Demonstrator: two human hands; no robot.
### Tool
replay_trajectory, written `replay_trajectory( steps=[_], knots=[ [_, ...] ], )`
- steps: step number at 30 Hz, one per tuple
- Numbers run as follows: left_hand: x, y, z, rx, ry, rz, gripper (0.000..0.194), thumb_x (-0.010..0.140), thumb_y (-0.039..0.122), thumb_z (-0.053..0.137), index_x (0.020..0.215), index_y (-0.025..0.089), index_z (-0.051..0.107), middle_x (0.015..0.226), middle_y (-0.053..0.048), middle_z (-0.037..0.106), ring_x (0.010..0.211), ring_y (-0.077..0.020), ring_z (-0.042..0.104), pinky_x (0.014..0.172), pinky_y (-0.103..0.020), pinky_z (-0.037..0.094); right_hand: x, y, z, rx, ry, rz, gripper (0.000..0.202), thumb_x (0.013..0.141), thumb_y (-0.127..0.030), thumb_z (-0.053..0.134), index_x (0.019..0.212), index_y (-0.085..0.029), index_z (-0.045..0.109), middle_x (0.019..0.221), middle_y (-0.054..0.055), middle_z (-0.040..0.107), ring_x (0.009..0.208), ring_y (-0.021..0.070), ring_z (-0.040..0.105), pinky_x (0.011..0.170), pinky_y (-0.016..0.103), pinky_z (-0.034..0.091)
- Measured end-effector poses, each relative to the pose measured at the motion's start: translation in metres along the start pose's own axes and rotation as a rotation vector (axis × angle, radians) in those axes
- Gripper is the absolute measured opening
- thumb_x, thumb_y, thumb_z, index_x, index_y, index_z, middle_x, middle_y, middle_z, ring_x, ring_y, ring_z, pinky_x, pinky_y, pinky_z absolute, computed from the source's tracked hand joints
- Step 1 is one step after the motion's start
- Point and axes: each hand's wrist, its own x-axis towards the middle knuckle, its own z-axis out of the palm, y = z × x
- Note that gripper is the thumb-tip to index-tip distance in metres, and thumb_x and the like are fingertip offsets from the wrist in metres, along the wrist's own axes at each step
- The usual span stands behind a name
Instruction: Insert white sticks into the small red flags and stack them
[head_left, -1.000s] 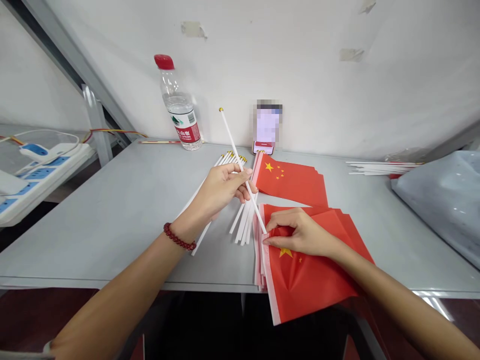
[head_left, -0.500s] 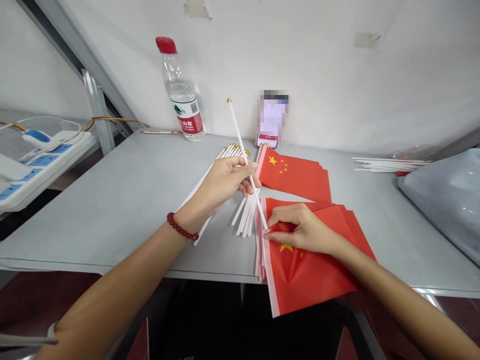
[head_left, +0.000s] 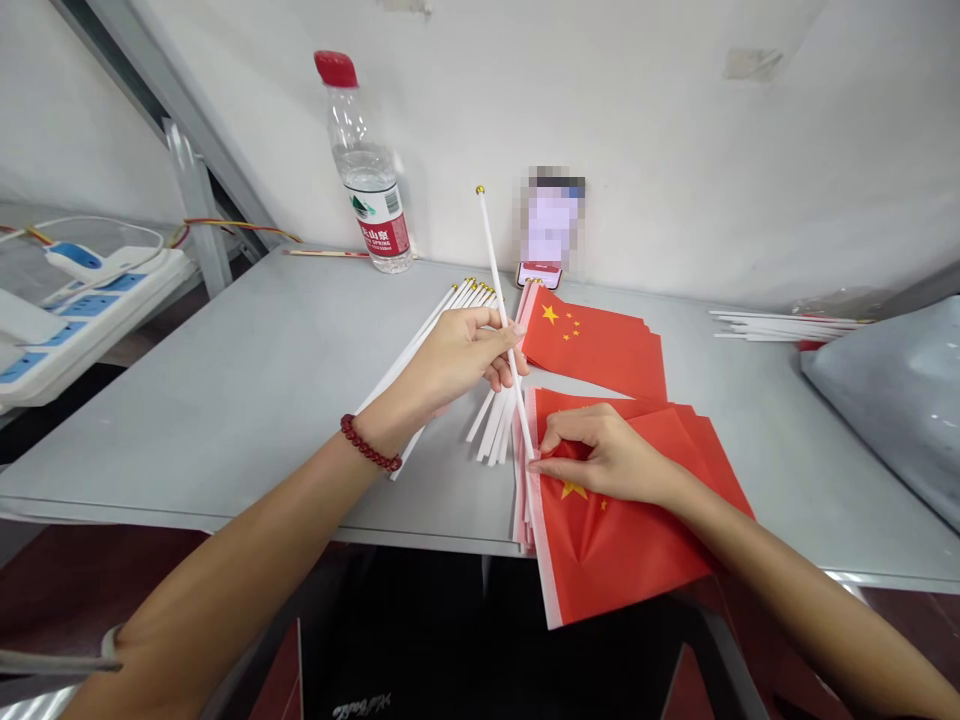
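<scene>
My left hand (head_left: 476, 350) is closed around a white flagpole (head_left: 493, 250) with a gold ball at its top. The pole leans slightly, and its lower end meets the white sleeve edge of a red flag (head_left: 630, 540) with yellow stars. Thumb and fingers of my right hand (head_left: 592, 455) pinch that flag near its upper sleeve corner. Whether the pole tip is inside the sleeve is hard to see. More red flags (head_left: 705, 440) lie beneath it. Behind my left hand are loose white poles (head_left: 491, 430) with gold tips, and a stack of flags on poles (head_left: 600, 345).
A water bottle (head_left: 375, 200) and a phone (head_left: 541, 275) stand against the wall. At left is a power strip (head_left: 112, 300) with cables. On the right, white sticks (head_left: 780, 326) lie by a grey plastic bag (head_left: 892, 400). The table's front edge (head_left: 450, 545) runs below my hands.
The pole's top has swung a little to the right and stands more upright. My right hand keeps its pinch on the flag. The whole view has shifted slightly.
</scene>
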Motion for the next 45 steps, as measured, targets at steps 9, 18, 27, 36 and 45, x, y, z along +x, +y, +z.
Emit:
replay_trajectory(
  steps=[9, 18, 27, 36, 45],
  knots=[
    [0.0, 0.003, 0.0, 0.005, 0.017, 0.007, 0.023, 0.081, 0.035, 0.062, 0.073, 0.015, 0.053, 0.064, -0.004, 0.065, 0.047, -0.0077, 0.054, 0.047, -0.021, 0.044, -0.002, 0.009, 0.002, -0.229, 0.045, -0.114, 0.032, 0.093, -0.029, 0.05, 0.067, -0.015, 0.061, 0.055, 0.0, 0.054, 0.051, 0.0099, 0.046, 0.051, 0.022, 0.038],
    [0.001, 0.004, -0.003, -0.144, 0.018, -0.007, 0.019, 0.081, 0.028, 0.062, 0.072, 0.013, 0.056, 0.064, -0.003, 0.065, 0.046, -0.006, 0.052, 0.045, -0.019, 0.042, 0.001, 0.008, -0.004, -0.35, 0.331, -0.22, 0.013, 0.087, -0.02, 0.059, 0.085, -0.02, 0.072, 0.098, 0.008, 0.067, 0.082, 0.0181, 0.058, 0.075, 0.035, 0.046],
    [0.003, -0.001, -0.004, -0.222, 0.051, 0.01, 0.019, 0.082, 0.03, 0.061, 0.077, 0.012, 0.058, 0.067, -0.004, 0.064, 0.049, -0.0056, 0.053, 0.047, -0.017, 0.043, -0.004, -0.001, 0.0, -0.115, 0.188, -0.082, 0.015, 0.085, -0.021, 0.061, 0.071, -0.016, 0.059, 0.059, -0.002, 0.061, 0.051, 0.0069, 0.051, 0.05, 0.018, 0.039],
    [0.003, -0.003, -0.001, -0.18, 0.007, -0.006, 0.023, 0.082, 0.032, 0.061, 0.069, 0.014, 0.054, 0.068, -0.004, 0.065, 0.048, -0.0054, 0.053, 0.048, -0.018, 0.043, -0.004, -0.005, 0.0, -0.009, 0.148, -0.094, 0.015, 0.082, -0.017, 0.063, 0.068, -0.016, 0.058, 0.057, -0.004, 0.059, 0.048, 0.0056, 0.047, 0.048, 0.017, 0.037],
    [0.002, -0.002, 0.0, -0.135, -0.009, 0.002, 0.025, 0.08, 0.036, 0.063, 0.072, 0.015, 0.054, 0.07, -0.004, 0.066, 0.051, -0.0063, 0.054, 0.049, -0.019, 0.044, -0.004, -0.002, 0.001, -0.019, 0.124, -0.134, 0.013, 0.081, -0.017, 0.066, 0.07, -0.016, 0.06, 0.062, -0.003, 0.061, 0.053, 0.0057, 0.05, 0.052, 0.018, 0.039]
  ],
)
